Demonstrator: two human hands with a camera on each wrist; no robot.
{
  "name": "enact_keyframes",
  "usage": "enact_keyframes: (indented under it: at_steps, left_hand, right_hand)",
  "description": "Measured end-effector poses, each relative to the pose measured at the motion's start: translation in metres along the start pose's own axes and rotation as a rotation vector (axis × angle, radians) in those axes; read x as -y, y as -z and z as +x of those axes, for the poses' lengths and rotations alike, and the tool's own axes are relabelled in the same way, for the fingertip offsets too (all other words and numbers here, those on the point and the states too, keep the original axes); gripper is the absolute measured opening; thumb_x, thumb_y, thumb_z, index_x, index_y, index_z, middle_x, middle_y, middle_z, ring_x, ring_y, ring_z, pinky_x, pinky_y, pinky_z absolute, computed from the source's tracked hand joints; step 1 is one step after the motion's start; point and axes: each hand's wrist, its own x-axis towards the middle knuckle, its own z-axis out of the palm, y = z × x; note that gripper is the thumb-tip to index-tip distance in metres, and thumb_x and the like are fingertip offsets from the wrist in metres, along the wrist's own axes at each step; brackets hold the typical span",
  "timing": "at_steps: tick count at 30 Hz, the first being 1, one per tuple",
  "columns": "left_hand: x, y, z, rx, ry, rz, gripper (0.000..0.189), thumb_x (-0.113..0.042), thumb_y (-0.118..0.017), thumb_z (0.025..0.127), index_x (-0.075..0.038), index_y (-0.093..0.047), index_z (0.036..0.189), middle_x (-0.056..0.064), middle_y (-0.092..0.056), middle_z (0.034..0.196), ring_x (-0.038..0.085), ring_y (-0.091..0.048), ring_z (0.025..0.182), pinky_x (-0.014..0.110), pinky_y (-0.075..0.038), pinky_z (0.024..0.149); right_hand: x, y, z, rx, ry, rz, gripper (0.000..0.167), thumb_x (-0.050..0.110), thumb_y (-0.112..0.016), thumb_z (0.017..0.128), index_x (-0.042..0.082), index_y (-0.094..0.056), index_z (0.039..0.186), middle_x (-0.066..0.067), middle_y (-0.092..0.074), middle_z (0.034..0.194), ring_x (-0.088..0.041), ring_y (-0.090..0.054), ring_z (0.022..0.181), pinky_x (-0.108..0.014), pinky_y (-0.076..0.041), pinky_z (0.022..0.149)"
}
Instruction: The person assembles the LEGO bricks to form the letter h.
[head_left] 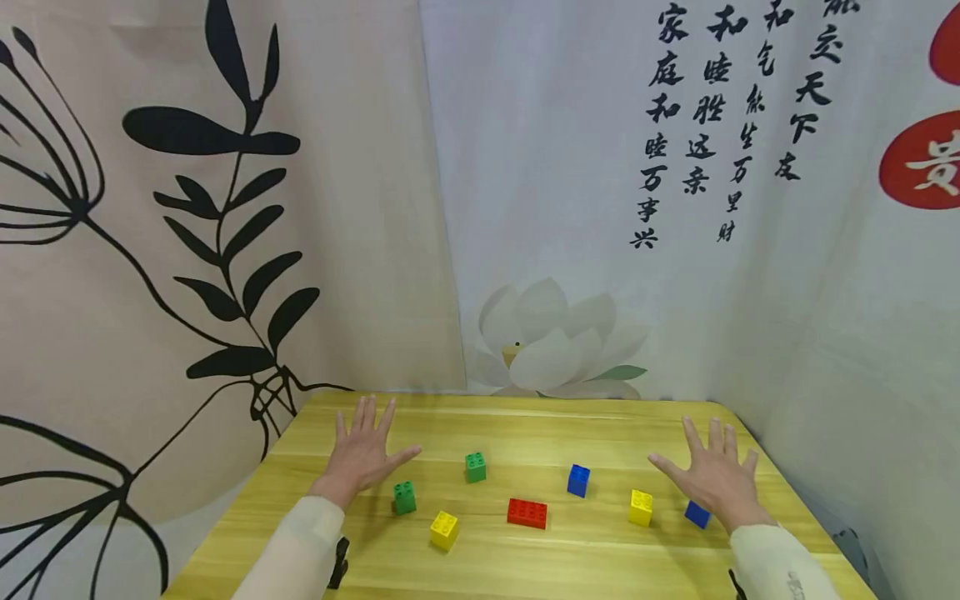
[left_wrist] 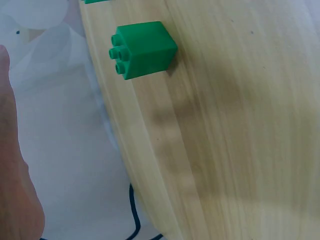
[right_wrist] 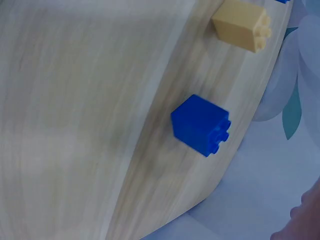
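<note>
- Left hand (head_left: 363, 454): released; fingers straight and spread, palm facing the worktop. It is held over the left side of the wood-grain, yellowish worktop (head_left: 480, 571).
- Right hand (head_left: 716, 479): released; fingers extended and spread, raised over the right side of the worktop.
- Near green studded plastic block (head_left: 405, 497): on the worktop, nearest to the left hand and apart from it. The left wrist view shows this block beside a soft shadow.
- Far green studded plastic block (head_left: 476, 467): farther back and to the right of the near green block.
- Left yellow studded plastic block (head_left: 444, 531): in front of both green blocks.
- Red rectangular studded plastic block (head_left: 527, 513): near the middle of the worktop, wider than the other blocks.
- Middle blue studded plastic block (head_left: 578, 481): behind the red block and to its right.
- Right yellow studded plastic block (head_left: 641, 507): to the left of the right hand.
- Right blue studded plastic block (head_left: 697, 514): partly hidden by the right hand in the head view; fully visible on the worktop in the right wrist view.
- Sleeves: light-coloured left sleeve (head_left: 296, 550) and right sleeve (head_left: 783, 562).
</note>
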Motion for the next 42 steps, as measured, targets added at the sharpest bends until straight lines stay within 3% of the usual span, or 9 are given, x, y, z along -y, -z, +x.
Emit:
enact_keyframes:
  at_steps: [12,21,31,42]
  left_hand:
    - [-0.008,0.010,0.007,0.040,0.033,-0.100,0.100,-0.072,-0.049,0.090,-0.006,-0.016,0.158,0.030,-0.006,0.160,0.046,-0.004,0.147,0.071,0.000,0.110]
    - [-0.014,0.016,0.015,0.112,0.093,-0.274,0.102,-0.072,-0.046,0.092,-0.006,-0.007,0.159,0.029,-0.001,0.161,0.046,0.001,0.147,0.069,0.006,0.110]
    - [-0.020,0.016,0.013,0.168,0.158,-0.475,0.099,-0.069,-0.047,0.093,-0.011,-0.002,0.160,0.027,-0.008,0.161,0.049,-0.004,0.146,0.067,-0.001,0.112]
    - [-0.014,0.012,0.007,0.208,0.230,-0.730,0.099,-0.070,-0.050,0.092,-0.016,-0.005,0.161,0.023,-0.009,0.162,0.049,-0.010,0.145,0.071,-0.014,0.109]
  right_hand:
    - [0.032,-0.001,0.011,-0.018,0.008,0.073,0.106,0.077,-0.044,0.089,0.002,-0.014,0.157,-0.042,0.001,0.153,-0.061,0.001,0.139,-0.081,0.005,0.098]
    - [0.064,-0.010,0.017,-0.032,0.021,0.153,0.102,0.075,-0.044,0.091,0.002,-0.016,0.157,-0.037,0.001,0.157,-0.057,0.000,0.142,-0.077,0.004,0.103]
    - [0.096,-0.018,0.016,-0.003,0.008,0.245,0.096,0.071,-0.041,0.094,0.005,-0.013,0.159,-0.033,-0.001,0.159,-0.053,-0.001,0.144,-0.073,0.000,0.108]
    - [0.121,-0.027,0.013,0.004,-0.029,0.387,0.091,0.066,-0.043,0.097,0.005,-0.014,0.159,-0.029,-0.007,0.160,-0.051,-0.007,0.145,-0.068,-0.008,0.112]
